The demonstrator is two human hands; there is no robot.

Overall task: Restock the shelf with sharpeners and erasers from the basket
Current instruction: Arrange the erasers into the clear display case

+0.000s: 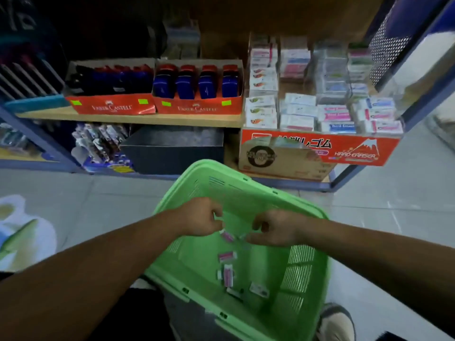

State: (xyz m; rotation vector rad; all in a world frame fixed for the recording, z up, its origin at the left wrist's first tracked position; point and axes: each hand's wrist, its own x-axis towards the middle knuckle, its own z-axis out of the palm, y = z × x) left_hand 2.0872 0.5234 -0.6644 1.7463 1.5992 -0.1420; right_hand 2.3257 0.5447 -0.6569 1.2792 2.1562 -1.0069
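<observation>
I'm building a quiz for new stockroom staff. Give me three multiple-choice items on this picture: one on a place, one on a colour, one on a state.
1. Where are both hands?
A) On a ladder
B) Inside the basket
C) In pockets

2. What colour is the basket?
A) Green
B) Red
C) Blue

3. The Faber-Castell boxes are:
A) Empty
B) Sealed
C) Open, holding sharpeners

Answers:
1. B, the left hand and right hand reach within its walls.
2. A, its rim is green.
3. C, blue sharpeners stand in the open tops.
</observation>
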